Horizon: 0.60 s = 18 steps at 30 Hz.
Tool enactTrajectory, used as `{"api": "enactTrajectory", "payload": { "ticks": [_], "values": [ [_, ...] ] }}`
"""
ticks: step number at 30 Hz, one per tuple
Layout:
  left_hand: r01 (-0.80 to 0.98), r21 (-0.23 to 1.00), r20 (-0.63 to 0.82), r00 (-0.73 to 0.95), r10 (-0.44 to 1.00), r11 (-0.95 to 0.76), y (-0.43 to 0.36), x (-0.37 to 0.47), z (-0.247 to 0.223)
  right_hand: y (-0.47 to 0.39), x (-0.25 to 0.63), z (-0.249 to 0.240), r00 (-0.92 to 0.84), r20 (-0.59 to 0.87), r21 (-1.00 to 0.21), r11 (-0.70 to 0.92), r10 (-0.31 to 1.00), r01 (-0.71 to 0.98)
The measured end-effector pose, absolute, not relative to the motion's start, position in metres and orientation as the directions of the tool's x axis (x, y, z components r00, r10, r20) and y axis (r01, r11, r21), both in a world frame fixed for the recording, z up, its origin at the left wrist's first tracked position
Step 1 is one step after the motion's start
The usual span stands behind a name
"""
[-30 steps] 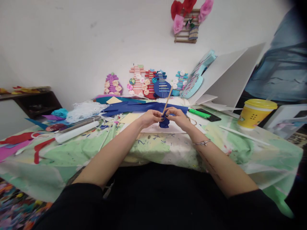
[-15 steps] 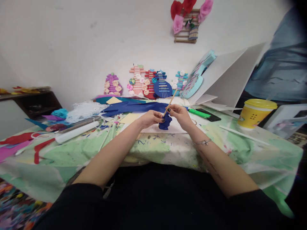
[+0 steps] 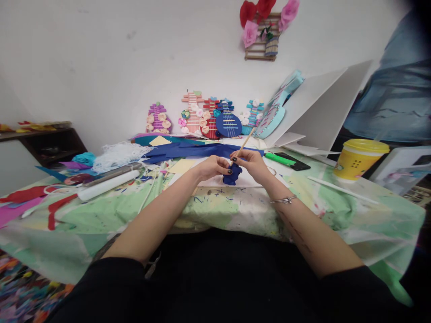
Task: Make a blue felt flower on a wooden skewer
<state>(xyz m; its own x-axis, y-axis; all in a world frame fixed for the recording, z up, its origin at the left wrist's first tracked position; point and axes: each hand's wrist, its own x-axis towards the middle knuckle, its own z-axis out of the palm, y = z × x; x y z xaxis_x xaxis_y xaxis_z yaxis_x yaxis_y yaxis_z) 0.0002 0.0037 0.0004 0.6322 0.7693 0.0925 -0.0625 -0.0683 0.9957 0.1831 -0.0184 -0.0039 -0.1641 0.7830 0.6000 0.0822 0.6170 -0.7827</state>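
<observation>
A paint-spotted green tablecloth (image 3: 215,206) spreads beneath everything, with large white boards (image 3: 318,98) leaning at the back right. Dark blue strips (image 3: 202,151) lie across the middle, behind the hands, and a yellow cup (image 3: 361,161) (lid on) stands to the right. The left hand (image 3: 213,167) has its fingers closed narrowly on the blue crumpled piece (image 3: 231,176), which is just above the white sheet (image 3: 259,180); whether it touches, I cannot tell. The right hand (image 3: 251,162) pinches the slim wooden stick (image 3: 247,140), tilted up and rightward from that piece.
</observation>
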Motion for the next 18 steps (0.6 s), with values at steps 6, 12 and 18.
{"api": "enactTrajectory", "payload": {
  "ticks": [6,12,18],
  "values": [
    [-0.056,0.997,0.08,0.632,0.771,-0.058,0.003,-0.0001,0.0014,-0.0183,0.1831,-0.0033,-0.17,0.601,-0.782,0.618,0.781,0.079],
    [-0.056,0.997,0.08,0.636,0.768,-0.057,0.0024,0.0001,0.0017,-0.0188,0.1832,-0.0036,-0.187,0.596,-0.775,0.62,0.781,0.119],
    [-0.043,0.997,0.076,0.626,0.776,-0.063,0.0019,0.0019,0.0018,-0.0212,0.1841,-0.0031,-0.243,0.566,-0.788,0.603,0.788,0.119]
  ]
}}
